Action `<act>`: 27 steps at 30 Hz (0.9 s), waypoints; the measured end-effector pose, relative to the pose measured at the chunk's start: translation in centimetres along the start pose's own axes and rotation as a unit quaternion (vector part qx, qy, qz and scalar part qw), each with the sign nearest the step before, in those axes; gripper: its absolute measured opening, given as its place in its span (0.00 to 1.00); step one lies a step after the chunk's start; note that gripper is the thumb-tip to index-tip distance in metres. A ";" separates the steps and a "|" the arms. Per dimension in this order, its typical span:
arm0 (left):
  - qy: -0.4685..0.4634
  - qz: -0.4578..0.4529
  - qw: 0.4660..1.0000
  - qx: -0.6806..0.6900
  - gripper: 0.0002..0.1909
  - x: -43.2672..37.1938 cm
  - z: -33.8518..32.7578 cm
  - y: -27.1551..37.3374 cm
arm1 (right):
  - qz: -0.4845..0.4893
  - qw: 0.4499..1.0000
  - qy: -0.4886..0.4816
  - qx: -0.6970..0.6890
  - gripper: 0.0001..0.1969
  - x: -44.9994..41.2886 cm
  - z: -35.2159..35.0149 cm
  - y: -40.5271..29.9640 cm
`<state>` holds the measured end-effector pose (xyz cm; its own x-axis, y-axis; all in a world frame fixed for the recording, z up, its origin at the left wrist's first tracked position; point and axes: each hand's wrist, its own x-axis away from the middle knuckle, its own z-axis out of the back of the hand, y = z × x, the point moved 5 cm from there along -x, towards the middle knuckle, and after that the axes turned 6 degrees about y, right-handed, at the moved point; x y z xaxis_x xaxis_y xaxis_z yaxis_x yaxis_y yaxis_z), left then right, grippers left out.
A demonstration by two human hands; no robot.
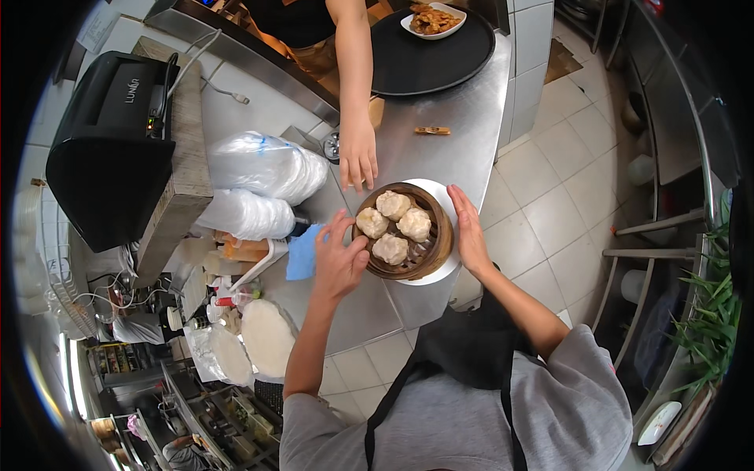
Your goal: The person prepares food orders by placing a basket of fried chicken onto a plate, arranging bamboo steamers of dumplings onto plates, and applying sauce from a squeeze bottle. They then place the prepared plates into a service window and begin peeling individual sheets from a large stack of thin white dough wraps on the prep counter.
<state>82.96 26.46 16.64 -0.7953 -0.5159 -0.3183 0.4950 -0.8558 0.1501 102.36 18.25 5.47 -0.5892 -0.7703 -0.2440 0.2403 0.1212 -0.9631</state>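
A round bamboo steamer (pixel 442 250) holding several pleated dumplings (pixel 414 225) sits on a white plate (pixel 446 269) on the steel counter. Beside its left rim is my left hand (pixel 341 256), fingers bent and spread, the thumb and fingertips close to the bamboo. Whether they touch it is hard to tell. My right hand (pixel 469 235) lies along the plate's right edge, palm turned inward and fingers extended. Another person's hand (pixel 358 156) reaches down from the far side, its fingertips over a small, mostly hidden item just beyond the steamer.
A black round tray (pixel 421 65) carries a white dish of fried food (pixel 435 22). Wooden clothespins (pixel 432 130) lie on the steel counter (pixel 465 118). Left are a blue cloth (pixel 302 253), plastic-wrapped stacks (pixel 268 162) and a black machine (pixel 112 147) on a shelf.
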 end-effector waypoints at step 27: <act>0.297 0.325 0.505 0.743 0.35 8.1 -10.2 1.6 | -0.171 0.953 0.039 -0.245 0.30 0.7 -0.5 1.4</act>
<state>80.84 21.30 4.73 -0.1710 -0.9811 0.0910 -0.5754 0.1744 0.7991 101.90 18.15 3.90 -0.6284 -0.7708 0.1049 -0.3546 0.1639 -0.9206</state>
